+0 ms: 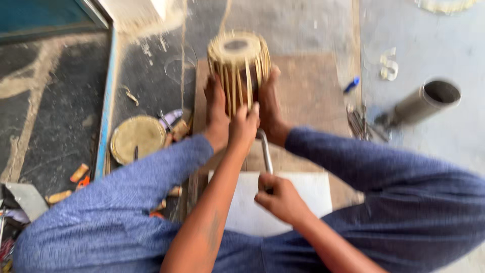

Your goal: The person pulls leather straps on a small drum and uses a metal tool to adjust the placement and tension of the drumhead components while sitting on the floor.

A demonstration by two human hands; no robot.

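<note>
1. The small drum (239,68) stands upright on the floor, clamped between the person's two bare feet (217,114). Pale straps run down its sides from the light-coloured head on top.
2. The left hand (244,126) presses against the lower front of the drum, fingers curled tight onto the straps. What exactly lies under the fingers cannot be told, because the picture is blurred.
3. The right hand (282,198) is closed in a fist around the lower end of a metal rod (264,154). The rod runs upward from this fist to the base of the drum, just beside the left hand.
4. A white board (308,194) lies flat on the floor under the right hand, between the person's knees. Beyond it, the drum rests on a brown mat (308,96).
5. Both legs are folded outward and clothed in blue trousers (404,192).
6. To the left of the feet lies a round, yellowish disc (137,137), with small tools and scraps near it.
7. To the right, well apart from the drum, a grey pipe (422,103) lies on its side with its open end facing up and right. A small blue object (352,84) lies between the pipe and the mat.
</note>
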